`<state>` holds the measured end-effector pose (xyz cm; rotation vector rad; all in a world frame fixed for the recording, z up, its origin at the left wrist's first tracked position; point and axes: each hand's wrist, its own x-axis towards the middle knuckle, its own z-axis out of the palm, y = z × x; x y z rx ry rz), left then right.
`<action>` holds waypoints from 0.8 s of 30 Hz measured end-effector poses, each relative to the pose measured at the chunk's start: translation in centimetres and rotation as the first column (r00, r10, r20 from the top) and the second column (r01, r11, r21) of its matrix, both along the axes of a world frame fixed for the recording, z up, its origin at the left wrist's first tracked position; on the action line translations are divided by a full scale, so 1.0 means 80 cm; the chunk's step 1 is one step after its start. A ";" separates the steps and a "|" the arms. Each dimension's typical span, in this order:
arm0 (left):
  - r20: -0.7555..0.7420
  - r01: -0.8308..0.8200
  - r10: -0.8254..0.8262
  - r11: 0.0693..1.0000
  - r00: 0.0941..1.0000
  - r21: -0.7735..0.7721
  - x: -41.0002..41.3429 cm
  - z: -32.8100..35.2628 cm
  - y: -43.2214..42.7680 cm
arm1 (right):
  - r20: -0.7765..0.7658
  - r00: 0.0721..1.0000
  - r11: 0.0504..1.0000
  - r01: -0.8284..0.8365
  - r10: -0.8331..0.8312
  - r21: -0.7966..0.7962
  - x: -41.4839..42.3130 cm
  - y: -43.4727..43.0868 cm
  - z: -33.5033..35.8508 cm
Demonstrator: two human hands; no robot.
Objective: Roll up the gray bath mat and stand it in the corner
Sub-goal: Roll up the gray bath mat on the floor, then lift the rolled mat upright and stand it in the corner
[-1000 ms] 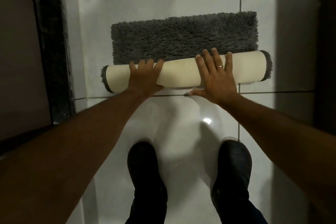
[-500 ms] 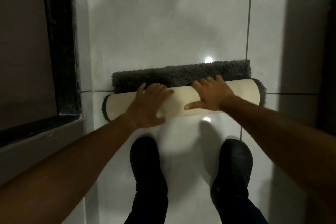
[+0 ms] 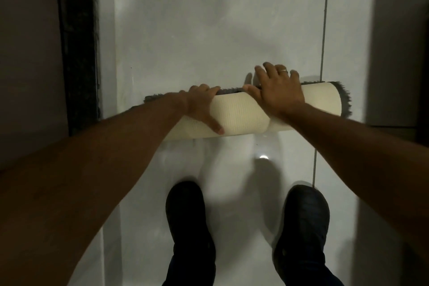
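The gray bath mat (image 3: 241,116) lies on the white tiled floor as a thick roll, its cream backing outward and gray pile showing at the right end and along the far edge. My left hand (image 3: 202,107) rests on the roll's left half, fingers curled over the far side and thumb on the near face. My right hand (image 3: 278,90) presses on the right half, fingers spread over the top and reaching past it. The roll's left end is hidden behind my left forearm.
A dark vertical frame (image 3: 79,49) runs along the left with a wall beside it. A shadowed wall or panel (image 3: 399,42) stands at the right. My two dark shoes (image 3: 190,223) stand on the glossy floor (image 3: 209,30) behind the roll.
The flat strip of gray pile beyond the roll has shrunk to almost nothing as the roll moved away from me. Both hands shifted forward over its top.
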<state>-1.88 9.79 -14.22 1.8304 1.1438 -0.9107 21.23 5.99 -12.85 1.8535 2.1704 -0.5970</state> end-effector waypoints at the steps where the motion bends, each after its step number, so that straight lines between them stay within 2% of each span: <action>1: -0.011 0.004 -0.004 1.000 1.000 0.005 -0.003 0.002 -0.001 | -0.009 1.000 1.000 -0.002 0.002 -0.006 0.000 -0.007 0.000; 5: -0.044 0.067 -0.067 0.998 0.997 0.010 -0.006 0.012 -0.013 | -0.051 0.995 0.996 -0.084 0.086 0.035 0.005 -0.035 -0.002; 8: 0.038 -0.023 0.021 0.999 0.999 0.047 -0.003 0.023 -0.040 | -0.134 0.978 0.985 -0.165 0.157 -0.047 0.007 -0.043 0.005; 10: 0.063 0.016 -0.029 0.979 0.998 0.204 -0.001 0.037 -0.064 | -0.204 0.942 0.948 -0.296 0.268 -0.119 -0.001 -0.047 0.018; 12: 0.041 0.095 -0.121 0.914 0.992 0.394 0.003 0.059 -0.081 | -0.250 0.910 0.918 -0.372 0.332 -0.135 -0.020 -0.052 0.036; 15: 0.066 0.181 -0.259 0.813 0.964 0.553 0.017 0.107 -0.070 | -0.363 0.913 0.942 -0.271 0.186 -0.198 -0.049 -0.036 0.074; 18: 0.137 0.243 -0.446 0.691 0.884 0.681 0.030 0.176 -0.022 | -0.462 0.887 0.947 -0.141 -0.010 -0.290 -0.051 0.009 0.131; 20: 0.072 0.263 -0.500 0.567 0.863 0.781 0.039 0.235 0.021 | -0.545 0.830 0.942 -0.076 -0.122 -0.327 -0.039 0.053 0.182; 22: 0.051 0.163 -0.387 0.498 0.921 0.852 0.048 0.292 0.052 | -0.606 0.756 0.932 0.016 -0.248 -0.361 -0.021 0.096 0.227; 24: 0.184 -0.109 -0.118 0.466 0.976 0.878 0.057 0.353 0.070 | -0.652 0.673 0.918 0.105 -0.349 -0.383 0.000 0.138 0.280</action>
